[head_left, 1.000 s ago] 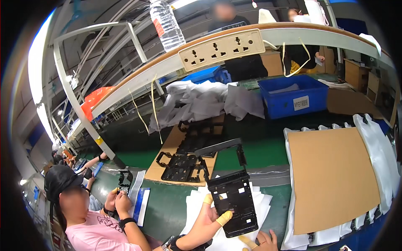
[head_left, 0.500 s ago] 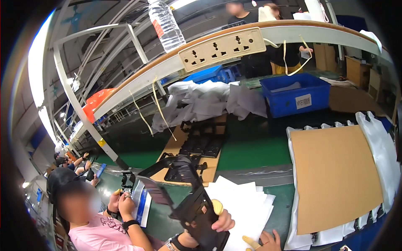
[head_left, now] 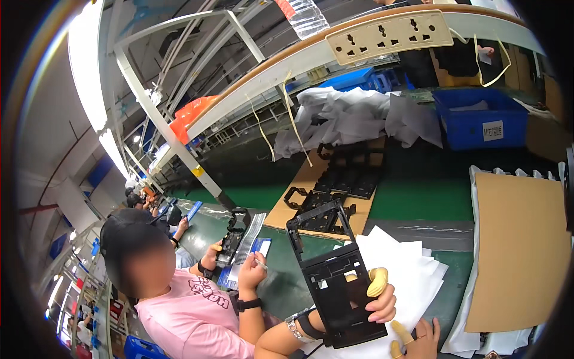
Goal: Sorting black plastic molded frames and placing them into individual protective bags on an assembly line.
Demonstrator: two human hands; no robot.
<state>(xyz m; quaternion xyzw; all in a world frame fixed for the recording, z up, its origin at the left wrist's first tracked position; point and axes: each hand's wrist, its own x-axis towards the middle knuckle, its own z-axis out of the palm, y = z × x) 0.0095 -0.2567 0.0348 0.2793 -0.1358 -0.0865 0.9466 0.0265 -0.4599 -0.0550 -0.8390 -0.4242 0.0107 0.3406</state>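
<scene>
My left hand (head_left: 382,304), a yellow cot on one finger, is closed around a black plastic frame (head_left: 338,281). The frame stands tilted up, with a flat cut-out panel below and an open loop on top. Part of the hand lies hidden behind the panel. At the lower edge my right hand (head_left: 418,340) is partly in view, yellow cots on its digits and its fingers apart. It holds nothing visible and is nearest to a fanned stack of white sheets (head_left: 412,269), which lies beyond the black frame.
Several black frames (head_left: 350,182) lie on a cardboard sheet (head_left: 287,209). At the right is a cardboard-topped stack (head_left: 520,251) with white wrapping. A blue bin (head_left: 478,131) stands behind. On the left, a co-worker in pink (head_left: 197,305) handles another black part (head_left: 230,239).
The view has swung left, so the scene sits further right. My left hand has turned the black frame, whose panel now faces me more squarely. My right hand stays low by the sheets.
</scene>
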